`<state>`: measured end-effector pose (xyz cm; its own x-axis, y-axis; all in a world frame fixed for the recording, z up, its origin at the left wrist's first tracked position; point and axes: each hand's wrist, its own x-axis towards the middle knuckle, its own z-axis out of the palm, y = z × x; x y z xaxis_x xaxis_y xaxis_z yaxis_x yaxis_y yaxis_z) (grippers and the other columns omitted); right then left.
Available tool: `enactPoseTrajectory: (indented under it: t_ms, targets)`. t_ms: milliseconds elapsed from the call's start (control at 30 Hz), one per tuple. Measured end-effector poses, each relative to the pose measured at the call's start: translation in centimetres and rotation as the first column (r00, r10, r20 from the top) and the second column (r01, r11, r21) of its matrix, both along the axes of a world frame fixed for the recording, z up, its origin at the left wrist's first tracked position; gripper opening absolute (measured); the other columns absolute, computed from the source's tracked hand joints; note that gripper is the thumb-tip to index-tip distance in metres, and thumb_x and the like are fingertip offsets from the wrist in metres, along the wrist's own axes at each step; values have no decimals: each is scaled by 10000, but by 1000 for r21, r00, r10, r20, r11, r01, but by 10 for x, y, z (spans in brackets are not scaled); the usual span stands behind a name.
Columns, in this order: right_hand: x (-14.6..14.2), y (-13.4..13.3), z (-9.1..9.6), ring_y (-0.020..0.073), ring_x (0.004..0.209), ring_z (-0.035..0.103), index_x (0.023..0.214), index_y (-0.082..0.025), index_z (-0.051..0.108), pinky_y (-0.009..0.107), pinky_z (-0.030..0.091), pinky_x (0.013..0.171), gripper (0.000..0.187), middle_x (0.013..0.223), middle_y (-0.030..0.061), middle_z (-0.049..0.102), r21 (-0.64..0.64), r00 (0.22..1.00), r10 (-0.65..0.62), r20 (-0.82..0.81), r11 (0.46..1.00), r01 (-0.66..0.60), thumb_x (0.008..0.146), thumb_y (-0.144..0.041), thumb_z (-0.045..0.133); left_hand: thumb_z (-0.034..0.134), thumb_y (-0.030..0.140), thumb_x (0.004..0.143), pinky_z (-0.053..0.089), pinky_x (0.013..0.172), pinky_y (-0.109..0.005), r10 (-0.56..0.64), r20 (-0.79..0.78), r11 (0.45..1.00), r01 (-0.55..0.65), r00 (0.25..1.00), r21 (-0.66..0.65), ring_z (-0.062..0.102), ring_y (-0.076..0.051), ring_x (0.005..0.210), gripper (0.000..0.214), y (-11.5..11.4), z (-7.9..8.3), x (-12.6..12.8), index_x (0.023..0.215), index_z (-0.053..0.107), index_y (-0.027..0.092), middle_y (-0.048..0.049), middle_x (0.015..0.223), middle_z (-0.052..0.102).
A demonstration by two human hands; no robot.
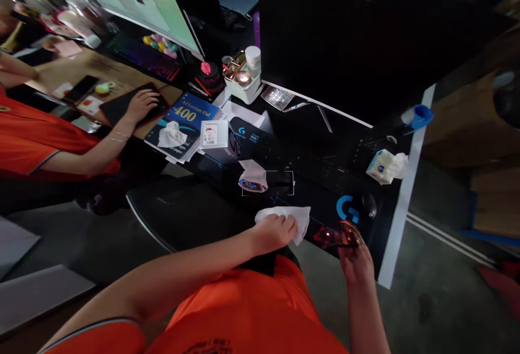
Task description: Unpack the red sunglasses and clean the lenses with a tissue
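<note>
Head view: a white tissue (289, 218) is clamped in the left hand (273, 233), grip closed around it, over the counter (400, 202) edge. Just right, red-tinted glasses (339, 235) are pinched in the right hand (357, 262), close beside the tissue.

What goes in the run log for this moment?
left hand: holds white tissue | right hand: holds red-tinted glasses | over black desk mat

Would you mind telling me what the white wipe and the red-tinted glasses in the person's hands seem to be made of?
The wipe in the left hand looks like soft, matte tissue paper: crumpled and limp. The glasses in the right hand look like glossy translucent plastic, though dim light leaves that open.
</note>
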<state>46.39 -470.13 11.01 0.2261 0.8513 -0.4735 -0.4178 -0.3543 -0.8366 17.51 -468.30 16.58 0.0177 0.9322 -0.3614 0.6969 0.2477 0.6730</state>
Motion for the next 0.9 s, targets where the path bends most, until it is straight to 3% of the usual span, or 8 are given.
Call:
enactPoseTrajectory:
  t_ms: [133, 267, 367, 467, 533, 700, 800, 900]
  targets:
    - [9, 8, 9, 211, 1000, 736, 1055, -273, 753, 349, 607, 916, 425, 1087, 21, 779, 23, 998, -68, 0, 997, 68, 680, -458, 829, 424, 358, 1009, 513, 879, -391, -13, -254, 945, 96, 967, 314, 692, -229, 986, 322, 0, 18, -64, 937, 718, 246, -103, 1021, 745]
    - [4, 21, 19, 180, 924, 743, 1058, -272, 751, 304, 603, 904, 427, 1045, 6, 783, 29, 999, -45, 24, 999, 45, 679, -452, 834, 332, 228, 1005, 504, 858, -408, -16, -537, 945, 188, 843, 267, 662, -270, 1062, 369, 43, 12, -105, 1070, 696, 226, -126, 1246, 671]
    - [-2, 22, 24, 189, 886, 744, 1056, -270, 752, 319, 612, 873, 424, 1060, 19, 779, 13, 999, -39, 31, 999, 39, 677, -441, 834, 439, 196, 957, 479, 978, -441, -55, -551, 951, 212, 832, 225, 547, -323, 1269, 269, 68, -8, -101, 1080, 677, 172, -163, 1428, 537]
    - [-6, 17, 28, 187, 907, 744, 1070, -266, 750, 302, 620, 840, 443, 1081, 27, 777, 3, 999, -36, 18, 999, 36, 673, -441, 841, 616, 307, 887, 514, 948, -426, -105, -522, 957, 229, 846, 179, 568, -327, 1222, 307, 71, -26, -95, 1157, 637, 163, -168, 1423, 528]
    - [-7, 13, 28, 179, 924, 743, 1058, -264, 753, 285, 620, 836, 446, 1072, 22, 780, -4, 999, -38, 1, 999, 38, 664, -446, 854, 595, 275, 897, 545, 866, -384, -126, -511, 961, 232, 850, 150, 599, -299, 1162, 317, 67, -29, -99, 1198, 615, 178, -146, 1375, 565]
    - [-8, 10, 25, 145, 835, 748, 1013, -270, 765, 233, 622, 789, 438, 978, -9, 795, -13, 997, -77, -19, 997, 77, 628, -437, 889, 372, 90, 942, 540, 853, -375, -148, -521, 965, 238, 840, 109, 625, -275, 1085, 324, 61, -4, -109, 1072, 661, 151, -149, 1161, 653]
    - [-7, 14, 24, 161, 873, 750, 1022, -265, 765, 250, 627, 805, 416, 1020, 3, 791, -6, 996, -80, -27, 997, 80, 654, -424, 873, 380, 168, 983, 534, 883, -377, -227, -502, 950, 303, 834, 74, 628, -274, 1088, 299, 56, 12, -84, 1054, 669, 161, -147, 1174, 647]
    - [-5, 18, 23, 158, 847, 749, 1019, -249, 763, 235, 627, 780, 400, 984, 5, 794, 10, 996, -87, -21, 996, 87, 662, -391, 872, 444, 155, 964, 559, 780, -357, -292, -473, 947, 320, 831, -22, 675, -265, 968, 239, 63, 4, -45, 1023, 673, 125, -153, 1069, 673]
